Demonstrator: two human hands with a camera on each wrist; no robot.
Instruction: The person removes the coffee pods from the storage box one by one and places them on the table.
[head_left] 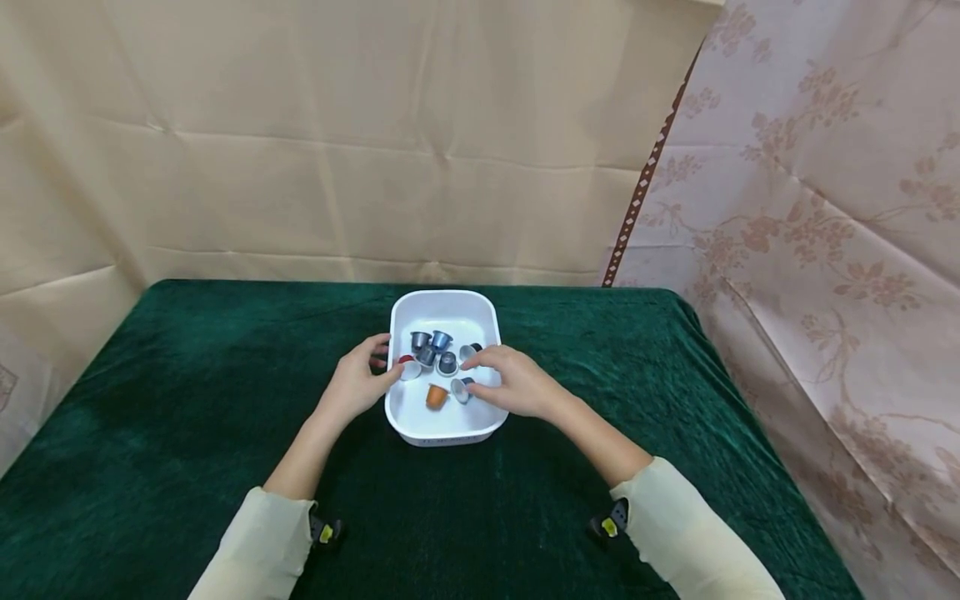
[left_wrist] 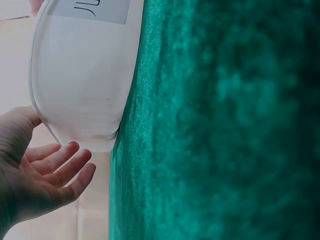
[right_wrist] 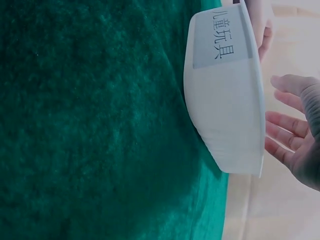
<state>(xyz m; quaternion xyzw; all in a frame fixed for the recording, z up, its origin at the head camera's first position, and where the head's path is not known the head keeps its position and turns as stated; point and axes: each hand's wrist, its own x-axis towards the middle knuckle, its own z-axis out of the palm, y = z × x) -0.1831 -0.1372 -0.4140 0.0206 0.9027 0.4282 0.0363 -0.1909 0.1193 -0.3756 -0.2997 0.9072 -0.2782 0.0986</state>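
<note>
Both my hands are flanking a white plastic tub [head_left: 420,423] that is sitting on a green velvet cloth [head_left: 187,417], its long axis running away from me, its printed label [right_wrist: 222,42] facing my side; my left hand [head_left: 360,379], grasping nothing, is spreading relaxed fingers outside the left wall, its thumb crossing the rim beside a red capsule [head_left: 406,360] whose pale lid is facing me; my right hand [head_left: 521,383], unclenched and loosely spread, is reaching over the right rim, thumb tip near a dark capsule [head_left: 460,391] that is lying on its side, pale lid pointing left, narrow end right; whether either thumb is touching, I cannot tell; an orange capsule [head_left: 437,397] is lying close by; behind it a grey capsule [head_left: 447,364] is standing narrow end up; farther back a blue capsule [head_left: 441,340] is tilting, wide end up.
</note>
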